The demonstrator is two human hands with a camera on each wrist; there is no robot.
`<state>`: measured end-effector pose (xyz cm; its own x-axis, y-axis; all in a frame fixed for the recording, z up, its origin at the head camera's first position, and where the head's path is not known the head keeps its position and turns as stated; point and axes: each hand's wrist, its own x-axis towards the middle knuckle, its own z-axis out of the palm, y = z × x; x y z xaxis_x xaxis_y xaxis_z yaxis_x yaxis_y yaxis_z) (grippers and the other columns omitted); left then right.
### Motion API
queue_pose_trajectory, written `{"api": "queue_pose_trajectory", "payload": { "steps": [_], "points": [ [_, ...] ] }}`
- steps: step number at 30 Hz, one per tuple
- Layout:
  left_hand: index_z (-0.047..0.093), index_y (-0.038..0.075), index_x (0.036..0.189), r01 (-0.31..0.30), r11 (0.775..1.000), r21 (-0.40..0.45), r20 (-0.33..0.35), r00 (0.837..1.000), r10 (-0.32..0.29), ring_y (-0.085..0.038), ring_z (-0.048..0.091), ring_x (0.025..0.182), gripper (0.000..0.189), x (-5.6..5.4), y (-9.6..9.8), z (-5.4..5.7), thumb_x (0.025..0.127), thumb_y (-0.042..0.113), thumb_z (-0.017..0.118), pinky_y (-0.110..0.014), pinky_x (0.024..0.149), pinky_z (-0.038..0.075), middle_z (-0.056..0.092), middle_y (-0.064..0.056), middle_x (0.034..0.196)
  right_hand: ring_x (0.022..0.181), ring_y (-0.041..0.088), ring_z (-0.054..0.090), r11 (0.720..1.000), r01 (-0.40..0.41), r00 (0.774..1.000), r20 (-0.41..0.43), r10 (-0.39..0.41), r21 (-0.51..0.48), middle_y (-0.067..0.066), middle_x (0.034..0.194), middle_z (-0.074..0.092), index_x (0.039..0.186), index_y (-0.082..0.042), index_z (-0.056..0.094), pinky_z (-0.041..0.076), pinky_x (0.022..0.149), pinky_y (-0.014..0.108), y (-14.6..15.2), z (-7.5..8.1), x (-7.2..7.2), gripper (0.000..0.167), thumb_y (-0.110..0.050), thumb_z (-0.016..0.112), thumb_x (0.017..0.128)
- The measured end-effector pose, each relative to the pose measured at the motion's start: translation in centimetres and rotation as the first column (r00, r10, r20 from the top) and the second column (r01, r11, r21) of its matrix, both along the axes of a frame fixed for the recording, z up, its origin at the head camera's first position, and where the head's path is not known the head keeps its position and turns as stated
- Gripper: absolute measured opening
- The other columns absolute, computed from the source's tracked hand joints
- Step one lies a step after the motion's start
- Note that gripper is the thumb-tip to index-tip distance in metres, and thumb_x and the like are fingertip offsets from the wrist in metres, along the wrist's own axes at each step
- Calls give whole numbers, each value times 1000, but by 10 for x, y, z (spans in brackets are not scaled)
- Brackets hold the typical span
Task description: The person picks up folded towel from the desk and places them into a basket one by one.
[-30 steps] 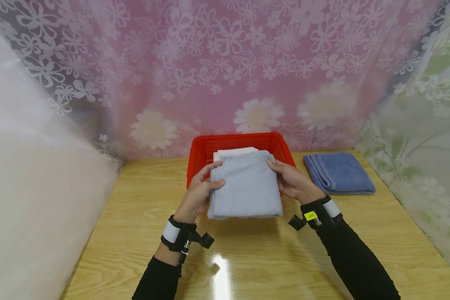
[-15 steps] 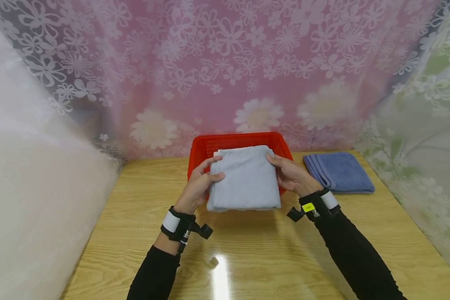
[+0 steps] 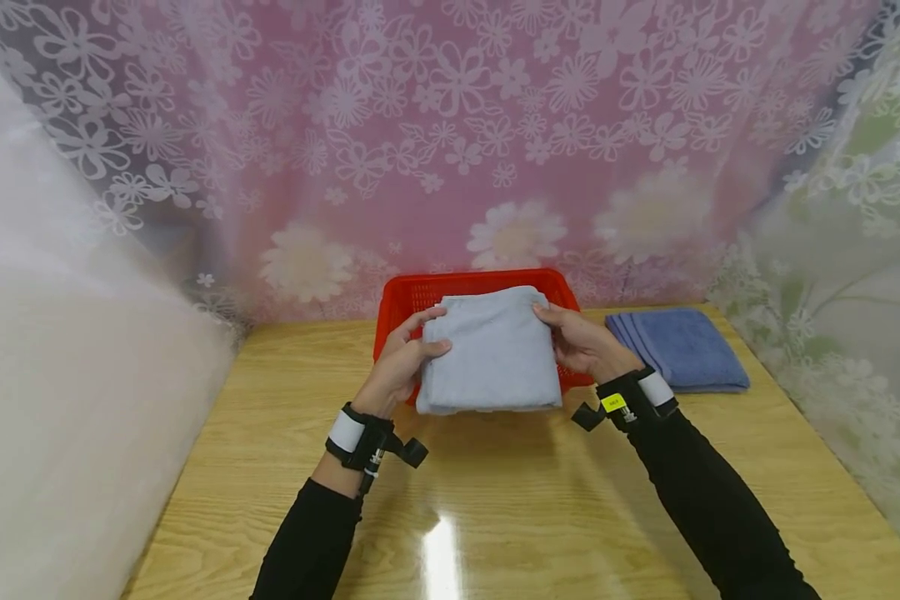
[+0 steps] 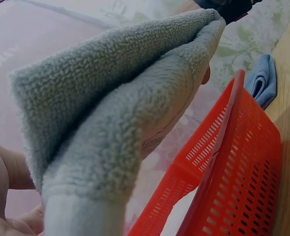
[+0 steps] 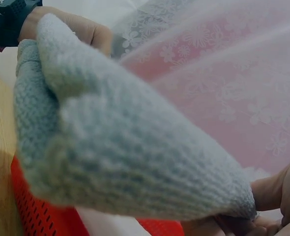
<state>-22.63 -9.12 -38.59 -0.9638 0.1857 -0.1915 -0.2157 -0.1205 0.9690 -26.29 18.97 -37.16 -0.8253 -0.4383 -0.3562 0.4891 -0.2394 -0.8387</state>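
Between both hands a folded pale blue towel (image 3: 492, 354) is held up over the front of a red plastic basket (image 3: 403, 292). My left hand (image 3: 399, 364) pinches its left edge, thumb on top and other fingers reaching behind. On the opposite edge my right hand (image 3: 587, 343) grips it the same way, thumb near the upper corner. The wrist views show the towel's thick folded layers (image 4: 120, 108) hanging above the basket's rim. Something white (image 4: 180, 211) lies inside the basket, mostly hidden.
A folded darker blue towel (image 3: 678, 348) lies to the right of the basket on the wooden table (image 3: 285, 467). Behind the table hangs a pink flowered curtain (image 3: 390, 150), with pale sheeting (image 3: 67, 333) at the left.
The pale blue towel has moved slightly away from me, further over the basket, and now covers the white cloth seen behind it earlier. Both hands keep their hold.
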Motion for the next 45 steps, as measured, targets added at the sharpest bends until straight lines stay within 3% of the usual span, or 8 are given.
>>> {"api": "queue_pose_trajectory", "payload": {
  "steps": [15, 24, 33, 41, 45],
  "points": [
    [59, 27, 137, -4, 1000, -19, 14, 1000, 5, -24, 56, 111, 47, -17, -2, 5, 95, 7, 65, -34, 81, 56, 54, -6, 131, 84, 7, 67, 998, -1, 1000, -16, 2, 67, -7, 97, 62, 127, -24, 45, 60, 70, 24, -3, 8, -20, 22, -35, 44, 108],
    [59, 25, 138, 11, 1000, -22, 24, 1000, -10, -27, 54, 120, 48, -30, 0, 8, 95, 6, 65, -39, 89, 55, 52, -6, 139, 83, 9, 64, 994, 12, 1000, -12, -11, 110, -5, 100, 58, 126, -23, 45, 59, 67, 24, -2, 11, -31, 24, -38, 44, 107],
    [59, 26, 138, 18, 999, -45, 39, 999, -16, -26, 55, 117, 47, -36, -1, 10, 95, 8, 64, -38, 88, 57, 53, -6, 137, 73, 9, 61, 990, 15, 1000, -25, -12, 140, -5, 91, 57, 124, -23, 45, 56, 59, 22, -3, 14, -37, 21, -37, 41, 108],
    [59, 27, 137, 28, 999, -42, 5, 1000, -28, -25, 56, 115, 46, -44, 0, 13, 95, 8, 65, -37, 82, 56, 53, -6, 135, 79, 8, 59, 981, 15, 998, -63, -3, 195, -7, 94, 56, 119, -25, 47, 54, 65, 20, -3, 17, -46, 17, -37, 40, 109],
    [59, 27, 130, 13, 999, -32, -2, 1000, -13, -24, 57, 108, 40, -45, -2, 12, 95, 7, 65, -35, 76, 56, 53, -4, 128, 83, 9, 60, 980, 6, 998, -63, 7, 201, -6, 98, 56, 121, -27, 46, 54, 69, 22, -5, 18, -49, 16, -36, 41, 109]
  ]
}}
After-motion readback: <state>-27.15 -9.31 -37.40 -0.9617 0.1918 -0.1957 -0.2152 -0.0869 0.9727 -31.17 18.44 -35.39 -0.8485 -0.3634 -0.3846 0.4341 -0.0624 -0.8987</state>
